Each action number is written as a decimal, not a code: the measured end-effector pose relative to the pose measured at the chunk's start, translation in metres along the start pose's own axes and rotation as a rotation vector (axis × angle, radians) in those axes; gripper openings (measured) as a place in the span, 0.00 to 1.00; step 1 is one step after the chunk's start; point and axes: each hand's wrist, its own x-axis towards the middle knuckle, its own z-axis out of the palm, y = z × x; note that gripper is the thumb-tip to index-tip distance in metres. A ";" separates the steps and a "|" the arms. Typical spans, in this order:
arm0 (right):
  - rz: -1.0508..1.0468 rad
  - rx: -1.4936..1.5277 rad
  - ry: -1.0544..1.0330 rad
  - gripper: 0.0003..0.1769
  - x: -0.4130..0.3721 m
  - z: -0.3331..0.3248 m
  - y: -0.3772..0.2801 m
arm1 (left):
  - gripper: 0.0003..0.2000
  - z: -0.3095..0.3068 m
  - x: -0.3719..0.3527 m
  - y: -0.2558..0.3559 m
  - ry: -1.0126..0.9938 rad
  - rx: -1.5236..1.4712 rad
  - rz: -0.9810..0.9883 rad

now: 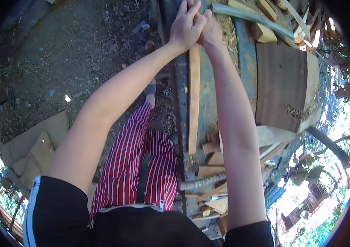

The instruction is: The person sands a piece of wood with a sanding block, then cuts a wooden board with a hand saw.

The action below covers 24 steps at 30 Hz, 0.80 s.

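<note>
- Well left of the wooden slat, cardboard sheets lay on the dirt.
- The left hand was curled tight at the slat's far end, pressed against the right hand, also closed. Their grip was hidden.
- The slat lay lengthwise on the blue tabletop.
- Right of the slat stood a big wood block.

big dark wood block sitting on the blue bench, with a bent grey strip lying past it. pale offcuts piled lower down, flattened cardboard on the chip-littered dirt ground.
</note>
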 end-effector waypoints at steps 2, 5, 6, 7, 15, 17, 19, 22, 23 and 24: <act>-0.021 0.055 0.071 0.33 -0.039 0.014 0.005 | 0.27 0.003 -0.050 0.015 -0.039 -0.020 -0.015; 0.058 0.108 -0.043 0.39 -0.169 -0.019 -0.039 | 0.28 -0.004 -0.161 0.063 -0.127 -0.004 -0.027; 0.080 0.073 -0.035 0.39 -0.213 -0.018 -0.047 | 0.28 -0.007 -0.203 0.078 -0.208 -0.010 -0.089; 0.181 0.081 -0.178 0.39 -0.252 -0.024 -0.059 | 0.30 -0.009 -0.245 0.092 -0.267 -0.024 -0.111; 0.209 0.047 -0.297 0.38 -0.332 -0.028 -0.069 | 0.35 -0.012 -0.326 0.131 -0.401 -0.037 -0.299; 0.205 0.101 -0.206 0.40 -0.262 -0.033 -0.062 | 0.32 0.000 -0.261 0.100 -0.251 -0.092 -0.183; 0.076 0.082 -0.014 0.39 -0.191 -0.017 -0.037 | 0.32 0.009 -0.182 0.066 -0.116 -0.071 -0.074; -0.068 0.060 0.074 0.20 -0.070 0.015 0.006 | 0.27 0.013 -0.059 0.039 0.045 -0.102 -0.192; -0.009 0.075 0.048 0.19 -0.028 0.022 0.012 | 0.27 0.010 -0.031 0.037 0.043 -0.103 -0.270; 0.044 0.057 0.033 0.19 -0.005 0.007 0.001 | 0.27 0.010 -0.029 0.028 0.038 -0.097 -0.274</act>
